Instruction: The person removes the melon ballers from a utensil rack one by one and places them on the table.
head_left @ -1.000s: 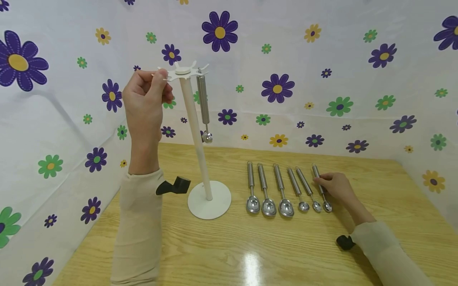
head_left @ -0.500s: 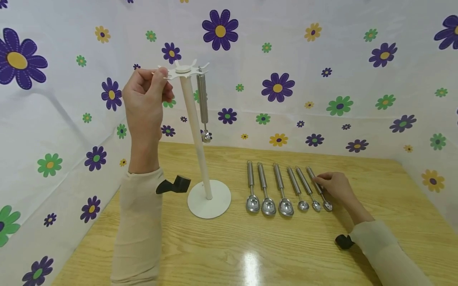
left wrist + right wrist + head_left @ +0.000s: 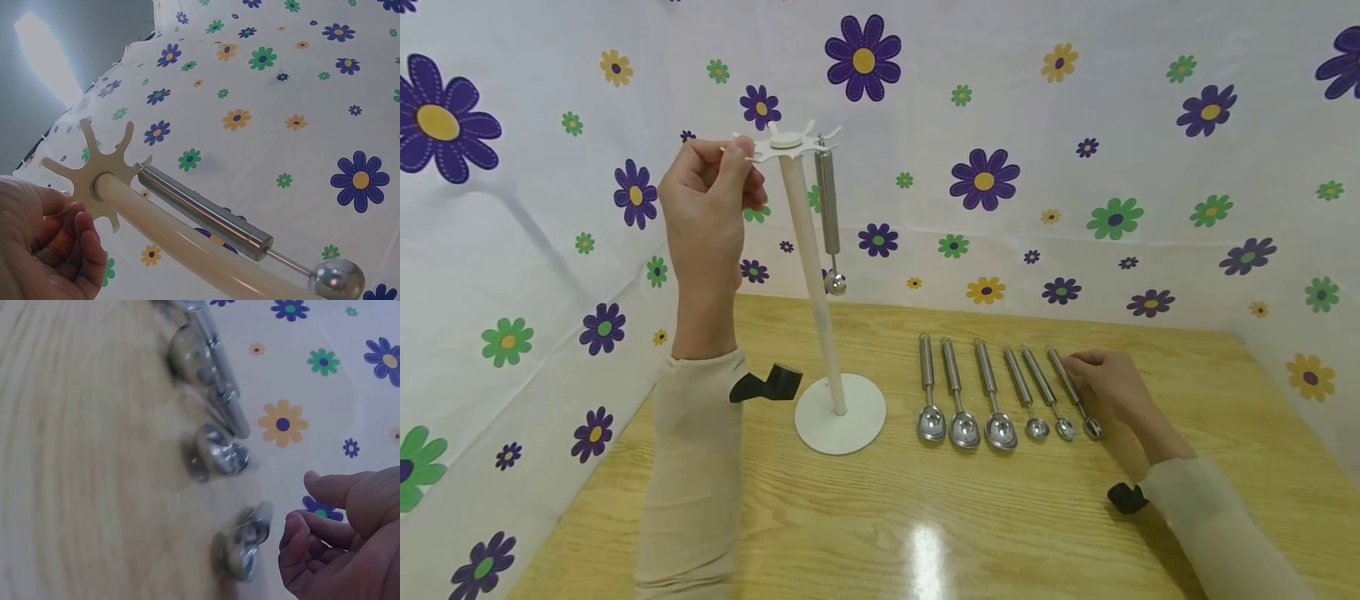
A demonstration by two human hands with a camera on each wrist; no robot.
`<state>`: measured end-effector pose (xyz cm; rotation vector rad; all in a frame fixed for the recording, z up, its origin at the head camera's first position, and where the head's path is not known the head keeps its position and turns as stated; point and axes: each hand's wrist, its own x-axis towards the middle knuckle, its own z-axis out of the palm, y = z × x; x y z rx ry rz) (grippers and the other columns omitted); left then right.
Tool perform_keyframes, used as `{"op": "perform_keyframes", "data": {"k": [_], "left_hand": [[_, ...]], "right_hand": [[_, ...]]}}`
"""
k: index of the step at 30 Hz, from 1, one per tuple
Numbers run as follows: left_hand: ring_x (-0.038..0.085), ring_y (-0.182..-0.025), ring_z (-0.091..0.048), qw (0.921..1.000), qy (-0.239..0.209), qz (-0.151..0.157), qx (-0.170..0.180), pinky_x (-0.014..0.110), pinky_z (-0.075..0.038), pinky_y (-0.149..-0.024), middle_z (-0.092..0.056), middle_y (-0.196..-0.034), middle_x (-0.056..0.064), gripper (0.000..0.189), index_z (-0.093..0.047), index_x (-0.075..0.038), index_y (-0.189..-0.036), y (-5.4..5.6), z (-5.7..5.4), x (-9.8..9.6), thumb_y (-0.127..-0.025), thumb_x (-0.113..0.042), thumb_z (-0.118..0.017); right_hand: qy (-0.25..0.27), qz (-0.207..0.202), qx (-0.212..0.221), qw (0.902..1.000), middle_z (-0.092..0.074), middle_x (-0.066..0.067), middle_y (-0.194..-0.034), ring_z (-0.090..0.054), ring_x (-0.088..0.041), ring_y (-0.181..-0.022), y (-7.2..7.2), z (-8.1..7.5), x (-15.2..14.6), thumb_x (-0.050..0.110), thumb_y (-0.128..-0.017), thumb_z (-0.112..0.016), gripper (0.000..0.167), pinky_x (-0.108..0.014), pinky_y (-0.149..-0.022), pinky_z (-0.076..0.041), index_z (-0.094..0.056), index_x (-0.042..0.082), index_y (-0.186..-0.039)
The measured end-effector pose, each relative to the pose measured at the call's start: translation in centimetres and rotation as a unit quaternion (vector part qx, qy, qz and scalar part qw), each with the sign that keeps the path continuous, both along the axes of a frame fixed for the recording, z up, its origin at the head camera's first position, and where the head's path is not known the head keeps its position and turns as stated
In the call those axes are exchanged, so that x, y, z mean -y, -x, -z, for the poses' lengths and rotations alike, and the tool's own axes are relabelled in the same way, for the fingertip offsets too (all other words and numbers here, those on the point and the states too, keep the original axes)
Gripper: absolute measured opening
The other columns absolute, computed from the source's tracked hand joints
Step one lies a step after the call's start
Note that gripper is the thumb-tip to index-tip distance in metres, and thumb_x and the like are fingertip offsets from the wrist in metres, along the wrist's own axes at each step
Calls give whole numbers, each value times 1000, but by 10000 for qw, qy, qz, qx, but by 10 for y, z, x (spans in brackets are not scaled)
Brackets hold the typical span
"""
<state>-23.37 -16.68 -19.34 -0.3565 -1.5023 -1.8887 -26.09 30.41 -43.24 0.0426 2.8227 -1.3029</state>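
In the head view my left hand point(image 3: 707, 192) pinches a prong of the white stand's hook ring point(image 3: 787, 143) between thumb and fingers. One steel scoop point(image 3: 829, 204) with a small round head hangs from a prong on the ring's right side. On the table several scoops lie in a row, handles pointing away; the leftmost scoops point(image 3: 932, 421) have large oval heads, the others small ones. My right hand point(image 3: 1108, 379) is beside the handle of the rightmost scoop point(image 3: 1067, 381). The right wrist view shows a gap between thumb and forefinger with nothing in it.
The stand's round base point(image 3: 842, 433) sits on the wooden table point(image 3: 865, 517), left of the scoop row. A flower-patterned sheet point(image 3: 910, 108) rises behind the table and along both sides.
The rightmost scoop's handle end has swung left, closer in line with its neighbours. My right hand then came slightly away from it to the right. My left hand keeps its hold on the ring.
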Motion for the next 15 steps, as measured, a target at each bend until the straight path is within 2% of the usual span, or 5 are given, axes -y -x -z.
{"op": "perform_keyframes", "data": {"k": [4, 10, 13, 15], "left_hand": [[17, -68, -61, 10000, -18, -2, -4, 21, -58, -71, -65, -83, 9, 3, -69, -10, -98, 0, 1, -1, -101, -11, -68], [17, -69, -60, 10000, 67, -20, 70, 20, -57, -70, -65, -84, 9, 4, -68, -11, -97, 1, 0, 0, -100, -13, -69], [17, -69, -60, 9998, 169, -64, 80, 20, -57, -69, -64, -84, 9, 4, -68, -12, -97, 2, -1, 1, -100, -14, -69], [17, -68, -59, 9996, 248, -100, 65, 20, -57, -69, -64, -84, 8, 5, -68, -11, -98, 2, -1, 1, -100, -14, -69]], "right_hand": [[163, -163, 1, 9997, -67, -24, -109, -63, -25, -89, -1, -13, 9, 38, -107, -57, 60, -28, -73, -56, -56, -13, -138], [459, -617, -83, 9970, -62, -29, -129, -63, -36, -106, 5, -32, 36, 42, -109, -52, 61, -41, -92, -57, -53, -8, -143], [579, -811, -162, 9949, -61, -27, -130, -62, -38, -109, 10, -47, 55, 44, -108, -53, 60, -49, -98, -54, -54, -5, -143], [630, -919, -245, 9935, -62, -24, -127, -63, -37, -107, 12, -59, 69, 45, -107, -54, 60, -48, -97, -54, -55, -3, -143]]}}
